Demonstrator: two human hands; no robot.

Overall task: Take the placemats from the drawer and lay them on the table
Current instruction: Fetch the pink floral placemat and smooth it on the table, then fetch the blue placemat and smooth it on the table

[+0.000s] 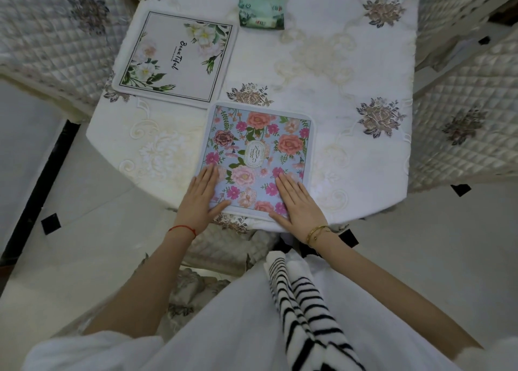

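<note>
A blue placemat [258, 149] printed with pink flowers lies flat at the near edge of the table [350, 70], which is covered by a white embroidered cloth. My left hand [200, 199] presses flat on the mat's near left corner, fingers straight. On the mat's near right corner my right hand [297, 202] lies flat the same way. A second placemat [176, 59], pale grey with white flowers and a dark border line, lies flat at the table's left side. The drawer is out of view.
A green packet of tissues [262, 11] lies near the table's far edge. Quilted chair covers stand at the left [47, 39] and right [462, 129] of the table. Another quilted chair [224, 253] is tucked under the table's near edge.
</note>
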